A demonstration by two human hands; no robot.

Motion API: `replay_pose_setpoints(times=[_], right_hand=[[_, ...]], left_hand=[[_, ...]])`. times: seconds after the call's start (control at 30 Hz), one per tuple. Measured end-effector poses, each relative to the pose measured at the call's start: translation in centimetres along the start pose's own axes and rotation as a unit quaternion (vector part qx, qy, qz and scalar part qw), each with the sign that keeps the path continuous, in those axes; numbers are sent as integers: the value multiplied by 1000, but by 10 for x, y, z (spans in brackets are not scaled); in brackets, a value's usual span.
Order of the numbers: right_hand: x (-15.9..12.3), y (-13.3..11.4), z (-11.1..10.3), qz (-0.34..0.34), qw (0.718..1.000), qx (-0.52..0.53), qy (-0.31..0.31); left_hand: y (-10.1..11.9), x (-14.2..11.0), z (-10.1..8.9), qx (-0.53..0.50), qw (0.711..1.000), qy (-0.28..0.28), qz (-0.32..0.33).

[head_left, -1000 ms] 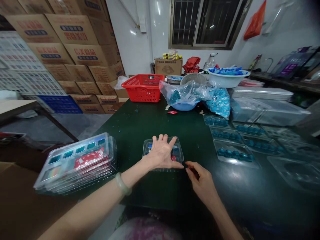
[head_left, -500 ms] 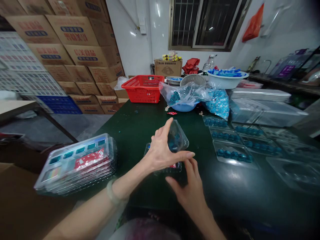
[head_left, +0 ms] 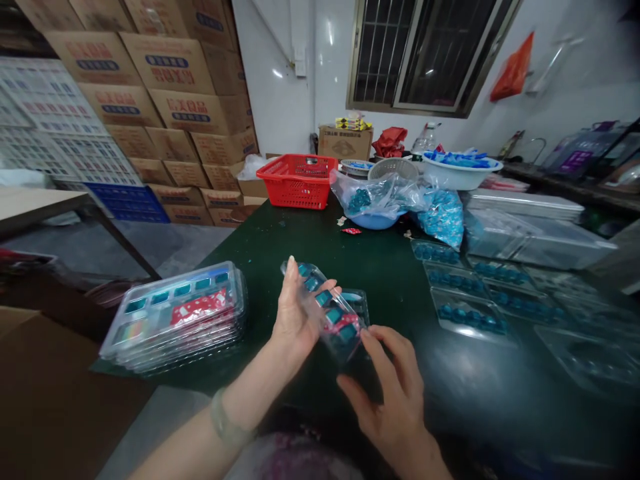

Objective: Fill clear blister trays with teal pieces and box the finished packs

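Observation:
My left hand grips a clear plastic blister tray with teal pods and a red label, holding it up at a slant above the dark green table. Under it, another clear tray lies on the table, partly hidden. My right hand is just below the raised tray, fingers apart, with the fingertips at or close to its lower end. To the left stands a stack of filled, lidded clear trays.
Several clear trays holding teal pods lie on the table's right side. At the far end are a red plastic basket, a plastic bag of blue pods and a white bowl. Stacked cartons stand behind the table's left edge.
My left hand has lifted the tray from the table and turned it up on a slant. My right hand has moved up under its lower end.

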State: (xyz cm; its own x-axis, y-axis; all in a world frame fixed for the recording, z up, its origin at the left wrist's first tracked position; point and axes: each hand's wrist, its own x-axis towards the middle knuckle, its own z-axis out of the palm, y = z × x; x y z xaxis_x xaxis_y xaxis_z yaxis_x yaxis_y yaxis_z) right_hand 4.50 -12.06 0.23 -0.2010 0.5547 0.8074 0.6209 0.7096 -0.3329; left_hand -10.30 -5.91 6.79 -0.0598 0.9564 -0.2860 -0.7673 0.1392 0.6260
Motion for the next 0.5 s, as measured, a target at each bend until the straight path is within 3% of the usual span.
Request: replay_pose_setpoints(times=[0.17, 0.3, 0.4, 0.5], right_hand=[[1, -4, 6, -40, 998, -36, 32], [8, -5, 6, -48, 997, -26, 62], [17, -2, 0, 16, 998, -3, 64], [31, 10, -3, 136, 989, 26, 48]], left_hand=[[-3, -1, -11, -40, 999, 8, -26], [-6, -4, -22, -39, 998, -54, -9], [-3, -7, -39, 54, 993, -99, 16], [5, -11, -56, 244, 966, -58, 66]])
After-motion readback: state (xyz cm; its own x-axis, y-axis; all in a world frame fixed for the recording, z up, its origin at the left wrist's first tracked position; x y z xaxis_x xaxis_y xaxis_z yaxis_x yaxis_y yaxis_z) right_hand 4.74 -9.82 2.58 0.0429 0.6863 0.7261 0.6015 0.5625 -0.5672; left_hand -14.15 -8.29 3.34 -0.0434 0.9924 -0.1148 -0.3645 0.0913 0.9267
